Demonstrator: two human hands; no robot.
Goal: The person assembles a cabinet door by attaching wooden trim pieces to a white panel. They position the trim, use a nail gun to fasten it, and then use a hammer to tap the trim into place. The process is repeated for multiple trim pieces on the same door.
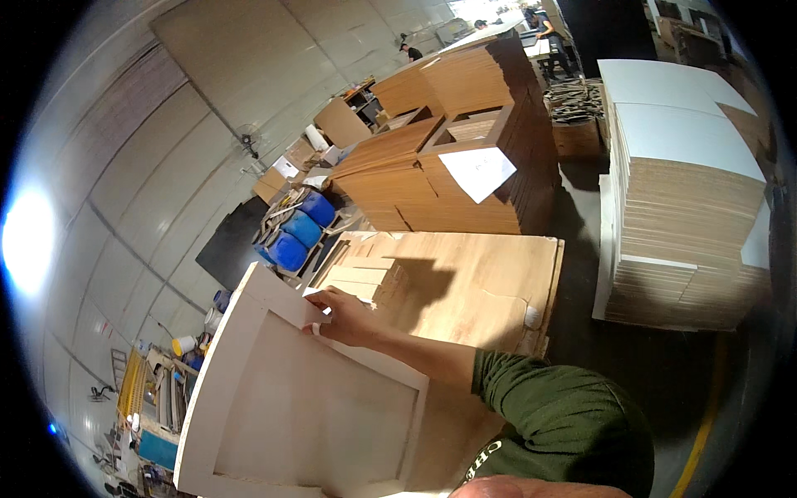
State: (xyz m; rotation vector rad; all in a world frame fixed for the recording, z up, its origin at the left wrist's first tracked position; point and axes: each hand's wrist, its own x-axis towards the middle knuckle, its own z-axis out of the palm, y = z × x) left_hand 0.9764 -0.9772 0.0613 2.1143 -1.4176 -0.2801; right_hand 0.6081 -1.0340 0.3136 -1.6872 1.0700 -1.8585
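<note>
A white framed panel [315,407], like a cabinet door with a recessed centre, stands tilted in front of me, its lower part running out of the bottom of the view. My right hand [344,319] reaches across from the right and is closed at the panel's upper edge, fingers bent over the frame. A small white patch shows by the fingertips; I cannot make out what it is. Behind the panel, a short stack of pale wooden pieces [357,278] lies on a wood-topped table [490,274]. My left hand is out of view.
Tall stacks of brown frames [481,187] stand beyond the table. A high pile of white-topped boards [681,207] is at the right, past a floor aisle. Blue drums [288,251] and a cluttered bench [162,390] are on the left. People [548,33] stand far back.
</note>
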